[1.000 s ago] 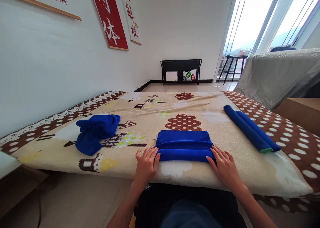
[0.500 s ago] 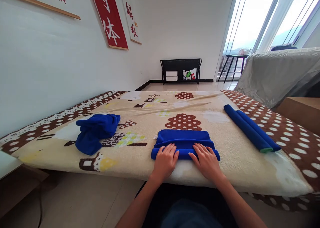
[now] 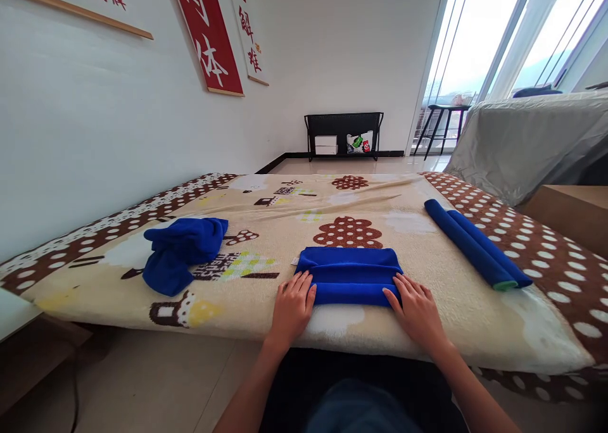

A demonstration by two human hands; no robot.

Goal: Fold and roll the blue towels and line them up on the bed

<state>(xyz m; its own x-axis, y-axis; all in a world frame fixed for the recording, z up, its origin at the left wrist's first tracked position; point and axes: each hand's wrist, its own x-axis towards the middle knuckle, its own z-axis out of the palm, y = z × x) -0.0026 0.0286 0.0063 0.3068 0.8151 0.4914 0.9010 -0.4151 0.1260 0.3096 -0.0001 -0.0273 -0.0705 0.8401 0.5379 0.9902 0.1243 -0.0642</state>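
Observation:
A blue towel [image 3: 351, 275] lies in front of me, its near edge rolled into a thick band and its far part flat. My left hand [image 3: 293, 300] rests on the left end of the roll, fingers stretched forward and thumb apart. At the right end, my right hand [image 3: 418, 306] lies likewise, open, with fingertips and thumb touching the cloth. A small white tag [image 3: 295, 261] sticks out at the towel's left edge. To the left is a crumpled blue towel [image 3: 185, 249]. Two rolled blue towels [image 3: 475, 243] lie side by side on the right, one showing a green end.
Everything lies on a bed with a patterned beige blanket [image 3: 266, 230] and brown dotted borders. A black rack [image 3: 344, 129] stands by the far wall. At right are a cardboard box [image 3: 570, 211], a sheet-covered piece of furniture [image 3: 532, 142] and a dark stool [image 3: 444, 126].
Both hands have slid outward from the middle of the rolled band to its two ends. The band seems about as thick as before. The other towels have stayed put.

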